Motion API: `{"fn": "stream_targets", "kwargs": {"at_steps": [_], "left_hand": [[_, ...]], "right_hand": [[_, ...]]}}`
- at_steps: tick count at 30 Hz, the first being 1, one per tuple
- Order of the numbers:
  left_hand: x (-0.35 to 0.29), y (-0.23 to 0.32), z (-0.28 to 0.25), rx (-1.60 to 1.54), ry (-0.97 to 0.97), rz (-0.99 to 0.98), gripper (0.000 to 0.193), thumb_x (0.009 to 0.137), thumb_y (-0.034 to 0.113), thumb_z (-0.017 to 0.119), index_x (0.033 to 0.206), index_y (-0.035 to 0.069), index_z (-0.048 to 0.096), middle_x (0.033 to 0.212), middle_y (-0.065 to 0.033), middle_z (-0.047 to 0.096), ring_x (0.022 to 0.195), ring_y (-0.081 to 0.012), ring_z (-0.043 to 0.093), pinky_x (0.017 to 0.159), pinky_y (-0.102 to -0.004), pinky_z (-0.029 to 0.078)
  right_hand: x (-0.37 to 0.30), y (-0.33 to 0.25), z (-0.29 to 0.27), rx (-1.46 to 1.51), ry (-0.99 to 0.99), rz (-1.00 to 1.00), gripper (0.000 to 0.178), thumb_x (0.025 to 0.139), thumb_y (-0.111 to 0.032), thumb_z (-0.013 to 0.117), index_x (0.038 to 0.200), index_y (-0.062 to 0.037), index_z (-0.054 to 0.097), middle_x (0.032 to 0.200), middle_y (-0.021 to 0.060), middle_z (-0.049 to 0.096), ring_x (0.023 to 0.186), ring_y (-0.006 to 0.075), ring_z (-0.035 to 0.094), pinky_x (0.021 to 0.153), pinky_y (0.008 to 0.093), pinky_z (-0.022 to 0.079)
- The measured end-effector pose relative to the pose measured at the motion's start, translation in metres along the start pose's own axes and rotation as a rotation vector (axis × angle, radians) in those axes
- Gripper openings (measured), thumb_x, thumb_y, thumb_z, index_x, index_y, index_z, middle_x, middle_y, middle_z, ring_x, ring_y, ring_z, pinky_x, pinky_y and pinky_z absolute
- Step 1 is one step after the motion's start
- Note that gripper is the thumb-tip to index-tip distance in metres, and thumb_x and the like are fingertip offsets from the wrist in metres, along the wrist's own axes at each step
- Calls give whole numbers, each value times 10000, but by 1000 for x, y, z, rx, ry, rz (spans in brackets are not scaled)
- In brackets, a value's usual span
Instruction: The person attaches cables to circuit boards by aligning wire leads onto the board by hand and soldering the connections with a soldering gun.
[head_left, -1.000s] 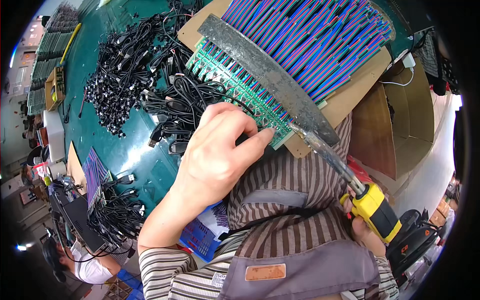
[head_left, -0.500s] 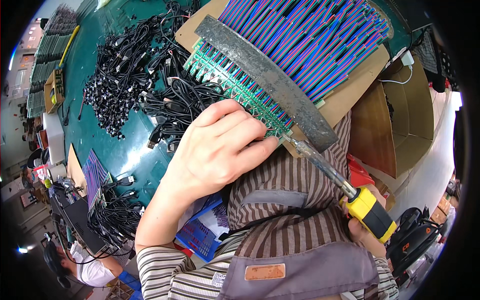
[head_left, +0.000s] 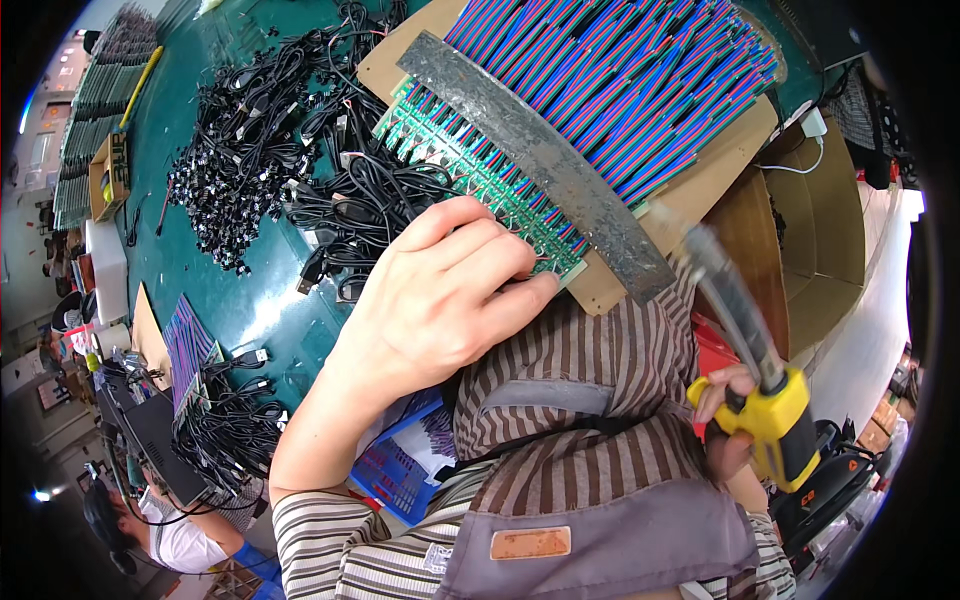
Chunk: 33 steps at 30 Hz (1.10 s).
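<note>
Left hand (head_left: pixel 450 295): at the near end of the green circuit boards (head_left: pixel 478 178)
Right hand (head_left: pixel 730 455): gripping a yellow soldering iron (head_left: pixel 783 418), tip right of the boards
Metal bar (head_left: pixel 540 160): across the coloured wires (head_left: pixel 615 90)
Black cables (head_left: pixel 255 150): heaped left

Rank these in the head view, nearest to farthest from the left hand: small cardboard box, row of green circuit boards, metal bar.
From the left hand:
1. Row of green circuit boards: right at the fingertips.
2. Metal bar: just beyond, lying across the wires.
3. Small cardboard box: far off, toward the table's left edge.
</note>
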<state>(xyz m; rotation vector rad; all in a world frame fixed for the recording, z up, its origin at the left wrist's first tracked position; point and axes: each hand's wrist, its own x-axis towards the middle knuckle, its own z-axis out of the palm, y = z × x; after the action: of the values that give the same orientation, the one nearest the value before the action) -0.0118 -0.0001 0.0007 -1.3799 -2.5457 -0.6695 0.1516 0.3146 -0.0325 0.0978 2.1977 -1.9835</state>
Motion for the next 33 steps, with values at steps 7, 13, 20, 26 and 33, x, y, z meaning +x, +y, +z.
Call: {"fn": "stream_targets", "kwargs": {"at_steps": [7,13,20,26,33], "left_hand": [[-3,2,-4,17,-3,0,231,704,144,646,919,103,720,820,4,574,749,-161,584,878,-361,460],[-7,14,-11,58,25,-43,255,707,143,697,957,94,713,853,-14,595,798,-189,587,885,-384,454],[-28,34,-50,206,-119,-351,467,602,174,807,1044,87,684,1089,-44,617,1089,-230,565,924,-400,430],[-51,18,-51,163,-35,-317,409,645,157,798,1031,72,690,994,-50,621,972,-232,590,851,-370,461],[-62,-9,-77,-33,2,-295,293,688,151,800,972,112,739,826,-30,626,724,-222,595,633,-344,483]], "right_hand": [[72,-42,24,-209,83,-325,941,673,-251,879,1389,6,325,1015,32,392,862,129,444,755,268,406],[141,-86,76,-743,231,-679,677,619,-183,891,1177,-36,538,982,108,564,886,282,615,703,355,512],[138,-90,93,-930,300,-637,594,624,-163,836,1141,-43,568,999,125,592,835,328,642,709,394,525],[142,-97,95,-865,243,-635,547,608,-161,842,1086,-37,608,853,131,640,789,313,646,699,374,517],[145,-97,92,-664,190,-619,532,588,-175,860,1045,-22,634,836,123,647,740,295,635,680,352,505]]}}
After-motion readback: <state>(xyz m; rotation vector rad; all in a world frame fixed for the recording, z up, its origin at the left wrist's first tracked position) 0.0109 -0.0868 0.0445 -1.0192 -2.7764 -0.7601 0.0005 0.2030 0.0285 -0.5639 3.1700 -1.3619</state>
